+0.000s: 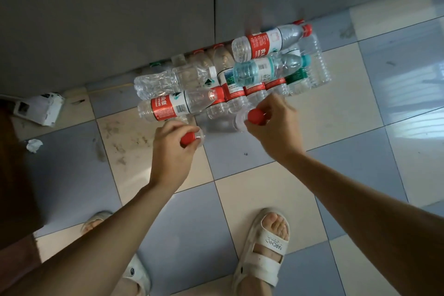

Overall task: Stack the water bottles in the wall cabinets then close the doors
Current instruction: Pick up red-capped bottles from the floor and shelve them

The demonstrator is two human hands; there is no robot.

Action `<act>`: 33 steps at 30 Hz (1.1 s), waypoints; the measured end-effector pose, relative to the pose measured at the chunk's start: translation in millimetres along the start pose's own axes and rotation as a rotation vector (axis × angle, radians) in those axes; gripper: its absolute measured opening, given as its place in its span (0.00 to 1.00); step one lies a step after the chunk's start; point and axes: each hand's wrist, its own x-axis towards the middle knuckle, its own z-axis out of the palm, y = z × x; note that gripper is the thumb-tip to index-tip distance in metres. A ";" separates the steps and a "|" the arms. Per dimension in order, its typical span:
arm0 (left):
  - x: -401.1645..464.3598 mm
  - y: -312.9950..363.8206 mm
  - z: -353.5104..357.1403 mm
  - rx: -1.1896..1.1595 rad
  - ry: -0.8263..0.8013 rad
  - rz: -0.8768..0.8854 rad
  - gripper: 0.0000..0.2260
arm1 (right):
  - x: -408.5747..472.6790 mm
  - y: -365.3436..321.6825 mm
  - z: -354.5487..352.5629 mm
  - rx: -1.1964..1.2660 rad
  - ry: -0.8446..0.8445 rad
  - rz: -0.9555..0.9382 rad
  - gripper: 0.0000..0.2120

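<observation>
Several clear plastic water bottles lie in a pile on the tiled floor against grey cabinet doors. Most have red labels and red caps; one on top has a teal cap. My left hand grips the neck of a red-capped bottle at the pile's near left. My right hand grips the neck of another red-capped bottle at the pile's near middle. The bodies of both bottles are mostly hidden by my hands and the pile.
A vertical seam divides the two shut grey cabinet doors. A white box and crumpled paper lie on the floor at left. My sandalled feet stand on blue and cream tiles near the bottom.
</observation>
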 end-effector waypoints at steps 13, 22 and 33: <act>5.6 -0.1 19.5 0.071 -0.119 0.174 0.16 | -28.1 20.0 24.4 -0.027 -0.046 -0.004 0.26; 3.7 -61.4 56.4 -0.049 -0.132 -0.015 0.39 | -25.8 70.2 66.1 0.096 -0.113 0.212 0.41; 12.7 -72.3 102.0 -0.284 0.099 -0.049 0.26 | -11.8 78.8 99.6 0.297 0.015 0.178 0.30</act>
